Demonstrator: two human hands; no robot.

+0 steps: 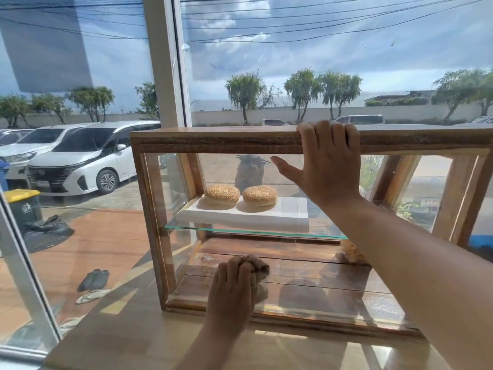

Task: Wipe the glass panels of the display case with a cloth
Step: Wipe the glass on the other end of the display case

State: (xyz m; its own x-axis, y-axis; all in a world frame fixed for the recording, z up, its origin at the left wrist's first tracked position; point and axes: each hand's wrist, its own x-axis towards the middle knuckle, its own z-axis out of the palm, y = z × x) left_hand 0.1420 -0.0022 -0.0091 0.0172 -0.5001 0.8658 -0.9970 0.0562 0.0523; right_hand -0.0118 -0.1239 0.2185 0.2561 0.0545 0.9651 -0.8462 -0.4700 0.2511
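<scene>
So the left hand (234, 289) is down low on the front glass panel (240, 182) of the display case (149, 209), fingers bunched tight around a crumpled grey-brown cloth (260, 271) and pressing it flat to the glass near the bottom edge. Honestly can't tell which bits are already wiped, since the pane looks equally clear above and beside that hand, so I'd guess it's somewhere mid-job with the side panes still to go. Above the cloth hand, behind the glass, two sesame buns (240, 196) sit on a white board on the glass shelf (213, 229). Further right, the right hand (325, 166) is up on the wooden top rail (213, 140), fingers hooked over the edge and spread, thumb out against the glass, gripping nothing but the frame, looks like it's steadying the box. The case itself is rough reddish wood, sitting on a pale countertop (128, 337) right by the window.
</scene>
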